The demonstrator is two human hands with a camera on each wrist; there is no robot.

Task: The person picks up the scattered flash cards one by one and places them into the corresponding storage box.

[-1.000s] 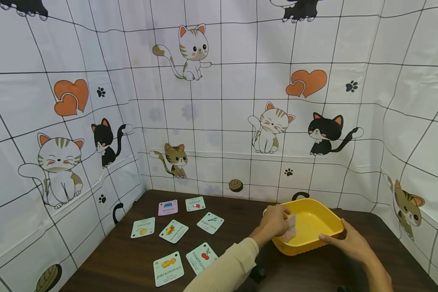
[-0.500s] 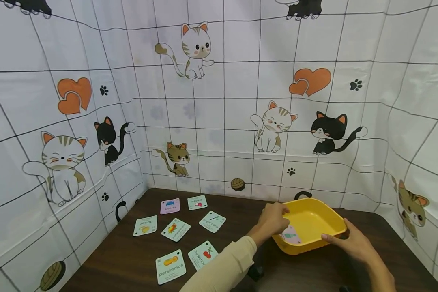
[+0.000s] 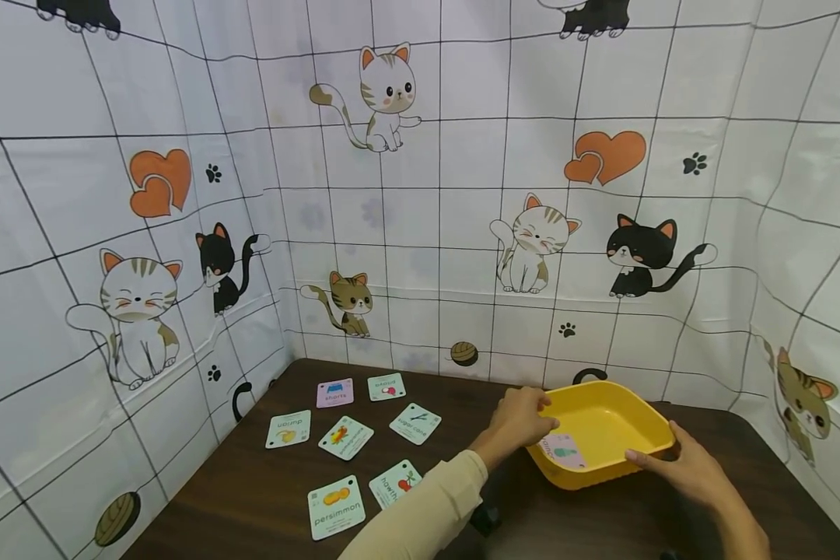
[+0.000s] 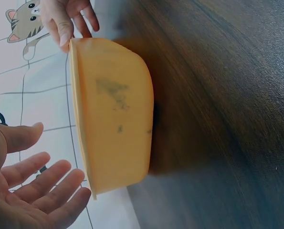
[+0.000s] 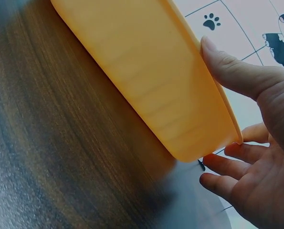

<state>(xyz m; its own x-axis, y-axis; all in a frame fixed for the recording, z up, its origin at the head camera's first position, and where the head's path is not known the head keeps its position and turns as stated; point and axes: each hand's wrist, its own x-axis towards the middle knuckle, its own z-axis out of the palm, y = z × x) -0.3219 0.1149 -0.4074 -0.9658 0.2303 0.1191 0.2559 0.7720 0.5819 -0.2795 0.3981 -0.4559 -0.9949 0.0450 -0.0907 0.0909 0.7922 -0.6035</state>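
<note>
Gone from my fingers since a second ago, a pink card (image 3: 563, 451) is now lying inside a yellow tray (image 3: 619, 424), toward its near left side — a green picture showing on its face. Nearest the camera, my cream sleeve (image 3: 427, 505) is stretching across a dark wood table (image 3: 252, 498). Left of it, a persimmon card (image 3: 337, 507) is lying face up, and a hawthorn card (image 3: 395, 482) is showing just past the sleeve. My left hand (image 3: 521, 420) is hovering at the tray's left rim, thumb and fingers parted and holding nothing; whether a fingertip is touching, I cannot tell. My right hand (image 3: 686, 467) is gripping the tray's right corner between thumb and fingers. Farther left, a durian card (image 3: 288, 429), an orange-pictured card (image 3: 346, 439) and a sugar cane card (image 3: 415, 424) are lying well apart from the tray. Behind them, a lilac shorts card (image 3: 334, 393) and a red-pictured card (image 3: 386, 386) are resting near the table's far edge. Beyond, a white wall covering (image 3: 406, 272) is hanging — cats (image 3: 539, 233) and orange hearts (image 3: 616, 152) spreading across its black grid.
</note>
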